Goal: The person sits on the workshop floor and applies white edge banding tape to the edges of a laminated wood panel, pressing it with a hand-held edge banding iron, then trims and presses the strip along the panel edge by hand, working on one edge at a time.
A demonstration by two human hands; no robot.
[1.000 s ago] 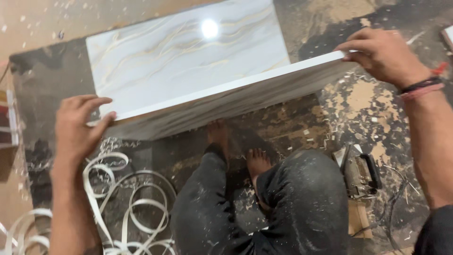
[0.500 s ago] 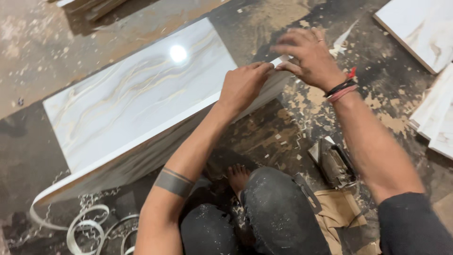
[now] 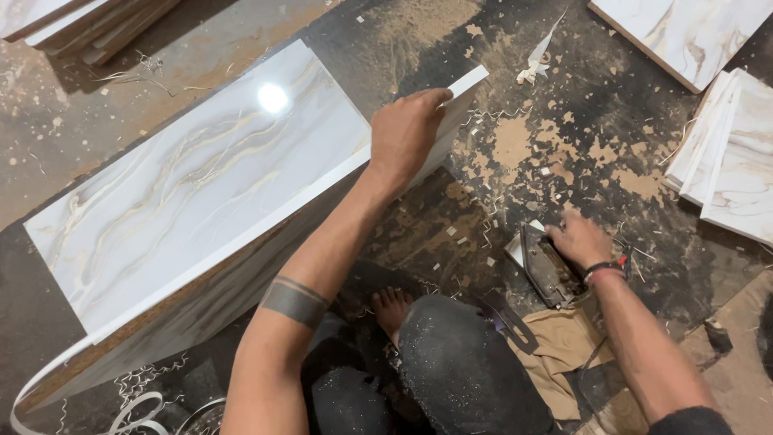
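Panel (image 3: 193, 193), marble-patterned and glossy, is propped on its long edge on the floor (image 3: 564, 121), its face tilted up towards the camera. Its near right corner is gripped by the left hand (image 3: 403, 137): the grip is closed over the white top edge, fingers curled over the far side. Loose white edge strip (image 3: 97, 403) trails from the panel's lower left end and coils on the floor.

The right hand (image 3: 581, 240) is laid on a small dark iron (image 3: 547, 266) lying on the floor beside a tan cloth (image 3: 564, 346). Its grip is partly closed around the iron's top; whether the iron is lifted cannot be told. A bare foot (image 3: 392, 304) is tucked near the panel's base, between the knees.

More panels of the same pattern are stacked at the right (image 3: 729, 169) and upper right (image 3: 684, 32). Sawdust and offcuts are scattered over the floor.

Hazards, as judged:
- The panel is steadied at one corner only; slippage on the dusty floor could tip it flat.
- The iron may be hot; contact with the foot, cloth or glossy face could burn or mark.
- The trailing strip could be snagged and peeled away.
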